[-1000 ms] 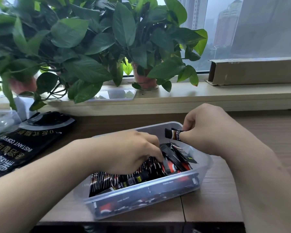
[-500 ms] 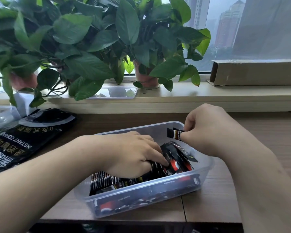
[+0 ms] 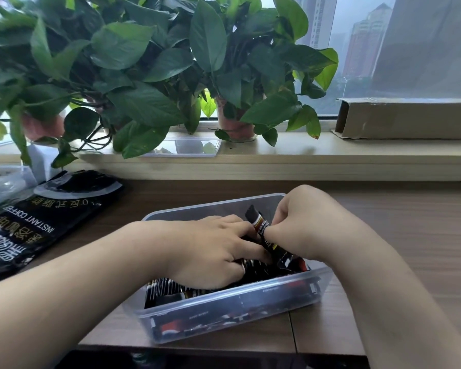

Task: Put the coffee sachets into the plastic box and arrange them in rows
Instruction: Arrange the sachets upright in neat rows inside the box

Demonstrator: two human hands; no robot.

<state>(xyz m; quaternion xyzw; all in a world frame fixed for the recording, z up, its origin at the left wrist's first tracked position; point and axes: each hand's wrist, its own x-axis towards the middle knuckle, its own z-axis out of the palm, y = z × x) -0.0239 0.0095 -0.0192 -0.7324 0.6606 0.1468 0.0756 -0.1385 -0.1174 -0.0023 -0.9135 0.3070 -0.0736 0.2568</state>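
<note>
One large black instant-coffee bag (image 3: 40, 222) lies flat at the far left of the worktop (image 3: 410, 235), well apart from the work and probably the emptied source pack. Next comes the left hand (image 3: 210, 251), palm down inside the plastic box (image 3: 210, 206), its fingers fairly straight and spread across the coffee sachets (image 3: 165, 287). It seems to be pressing them so the packed ones stay put while a gap is kept for the next one, though I cannot tell whether the thumb hooks under anything. The box is clear and sits near the front edge of the worktop. Dark sachets fill much of it, standing on edge in a tight row at its near left and lying looser and crossed towards its right, so the arranging looks only partly done. Its matching clear lid (image 3: 189, 147) appears to rest on the windowsill behind, out of the way. Just right of the left fingertips, a single sachet (image 3: 260, 225) stands tilted, with its top end leaning away over the box and its lower end among the others. The right hand (image 3: 312, 225) pinches it between thumb and curled fingers, likely steering it into line. Farther right, a long cardboard carton (image 3: 410, 118) lies on the sill.
</note>
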